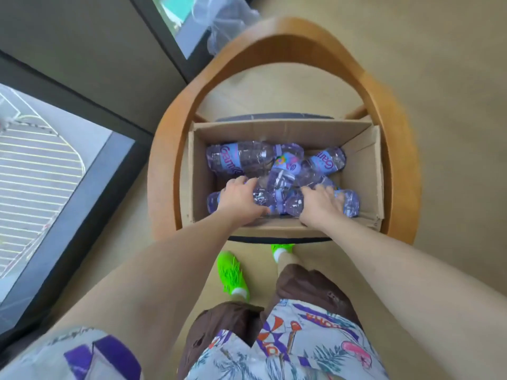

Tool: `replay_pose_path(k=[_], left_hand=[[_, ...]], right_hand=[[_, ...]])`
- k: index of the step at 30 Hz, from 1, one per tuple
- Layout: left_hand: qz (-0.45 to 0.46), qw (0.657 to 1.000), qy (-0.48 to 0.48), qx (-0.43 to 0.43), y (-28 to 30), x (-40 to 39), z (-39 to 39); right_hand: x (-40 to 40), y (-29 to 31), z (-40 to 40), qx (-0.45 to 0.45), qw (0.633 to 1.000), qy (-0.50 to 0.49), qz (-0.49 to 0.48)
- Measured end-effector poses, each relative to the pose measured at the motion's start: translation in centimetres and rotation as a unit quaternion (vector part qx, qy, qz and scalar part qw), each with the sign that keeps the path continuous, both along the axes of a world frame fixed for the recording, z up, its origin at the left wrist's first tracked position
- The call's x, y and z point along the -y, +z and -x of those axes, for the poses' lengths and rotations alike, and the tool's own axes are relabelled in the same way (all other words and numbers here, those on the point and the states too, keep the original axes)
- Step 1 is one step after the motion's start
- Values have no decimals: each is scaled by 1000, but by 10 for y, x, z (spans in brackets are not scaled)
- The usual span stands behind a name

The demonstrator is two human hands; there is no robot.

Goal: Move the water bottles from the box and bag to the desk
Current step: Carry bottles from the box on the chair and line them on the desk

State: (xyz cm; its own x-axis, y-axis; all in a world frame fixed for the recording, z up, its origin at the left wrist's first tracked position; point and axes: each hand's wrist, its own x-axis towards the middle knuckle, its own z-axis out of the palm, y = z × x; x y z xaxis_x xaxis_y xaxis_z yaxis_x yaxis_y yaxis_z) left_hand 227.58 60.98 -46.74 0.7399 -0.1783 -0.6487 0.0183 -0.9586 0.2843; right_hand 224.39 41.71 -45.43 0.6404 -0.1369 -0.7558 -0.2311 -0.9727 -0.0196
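An open cardboard box (365, 165) sits on the seat of a wooden chair and holds several clear water bottles with purple labels lying on their sides. My left hand (241, 200) grips a bottle (214, 201) at the box's near left. My right hand (321, 204) grips another bottle (351, 202) at the near right. More bottles, one at the back left (238, 157) and one at the back right (329, 161), lie behind my hands. The desk is out of view.
The chair's curved wooden armrest (164, 160) rings the box. A clear plastic bag (222, 26) lies on the floor beyond the chair. Dark-framed floor windows (82, 165) run along the left. My feet in green shoes (233, 272) stand just before the chair.
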Motion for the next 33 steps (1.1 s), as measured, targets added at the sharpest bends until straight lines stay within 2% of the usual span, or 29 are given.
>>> replay_pose_path(k=[4, 9, 14, 19, 26, 33], left_hand=[[-47, 996, -67, -25, -28, 8, 2], [-84, 990, -106, -32, -43, 12, 4], [-91, 986, -128, -49, -40, 13, -1], [-61, 984, -148, -74, -21, 9, -17], [27, 998, -50, -38, 10, 2, -24], [74, 989, 129, -10, 59, -3, -30]], right_hand=[[-7, -20, -14, -13, 999, 42, 19], [-2, -29, -23, -38, 996, 76, 30], [5, -26, -25, -40, 995, 95, 8], [9, -12, -18, 1, 994, 104, -31], [21, 16, -26, 40, 991, 56, -114], [14, 54, -63, 74, 977, -43, -195]])
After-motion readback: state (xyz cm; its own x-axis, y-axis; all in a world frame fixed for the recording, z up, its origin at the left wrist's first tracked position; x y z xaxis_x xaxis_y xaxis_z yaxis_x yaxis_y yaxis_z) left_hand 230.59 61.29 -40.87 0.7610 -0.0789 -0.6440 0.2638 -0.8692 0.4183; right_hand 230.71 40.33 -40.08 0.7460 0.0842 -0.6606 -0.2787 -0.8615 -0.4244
